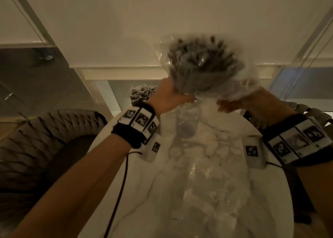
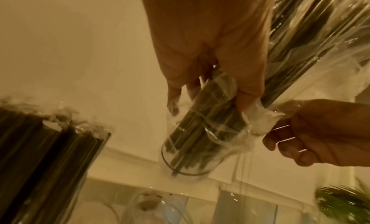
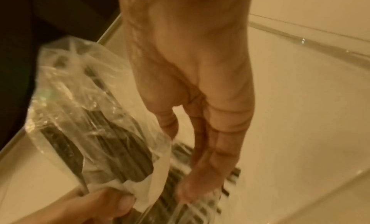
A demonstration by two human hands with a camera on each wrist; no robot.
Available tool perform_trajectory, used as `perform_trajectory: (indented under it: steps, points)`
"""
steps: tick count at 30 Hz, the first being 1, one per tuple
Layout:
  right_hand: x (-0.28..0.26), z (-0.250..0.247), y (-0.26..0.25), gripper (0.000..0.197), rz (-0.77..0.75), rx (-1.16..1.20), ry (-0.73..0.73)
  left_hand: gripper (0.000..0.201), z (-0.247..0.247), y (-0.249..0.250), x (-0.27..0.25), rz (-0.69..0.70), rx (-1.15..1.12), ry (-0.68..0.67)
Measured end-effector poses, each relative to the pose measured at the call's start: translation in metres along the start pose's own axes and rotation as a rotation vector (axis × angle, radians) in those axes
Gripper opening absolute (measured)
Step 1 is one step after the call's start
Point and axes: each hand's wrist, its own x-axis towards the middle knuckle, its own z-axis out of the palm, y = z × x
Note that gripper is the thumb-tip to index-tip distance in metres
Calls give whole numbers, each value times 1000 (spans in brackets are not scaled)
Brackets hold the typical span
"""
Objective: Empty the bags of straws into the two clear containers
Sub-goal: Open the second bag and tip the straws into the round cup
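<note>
We held the bag of straws (image 1: pixel 203 65) tipped above the empty clear container (image 1: pixel 186 124), left hand (image 1: pixel 169 95) and right hand (image 1: pixel 239 102) pinching its mouth. If the plastic had slipped, straws could have spilled past the rim onto the table (image 1: pixel 126 210).

Clear plastic bag (image 1: pixel 203 65) of dark straws (image 2: pixel 200 132), upended with its open mouth down over a clear cylindrical container (image 1: pixel 186 124) standing upright on the table; the straws' lower ends sit inside the container's rim. A second clear container (image 1: pixel 142 95), farther left, stands full of dark straws.
</note>
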Motion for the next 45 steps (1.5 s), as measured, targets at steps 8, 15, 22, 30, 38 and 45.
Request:
perform_trajectory:
  steps: [8, 15, 22, 30, 38, 45]
  points:
    - [63, 14, 7, 56, 87, -487, 41, 61, -12, -26, 55, -136, -61, -82]
    - [84, 20, 18, 24, 66, -450, 129, 43, 1, -45, 72, -243, -162, -59]
    - [90, 10, 34, 46, 46, -328, 135, 41, 9, -51, 81, -151, 34, -167]
    - [92, 15, 49, 41, 24, -102, 139, 41, 7, -65, 82, -144, 246, -144]
    - [85, 6, 55, 43, 65, -193, 139, 71, 9, -70, 77, -184, 81, -179]
    - [79, 6, 48, 30, -34, -198, 226, 57, 11, -72, 77, -80, 132, -40]
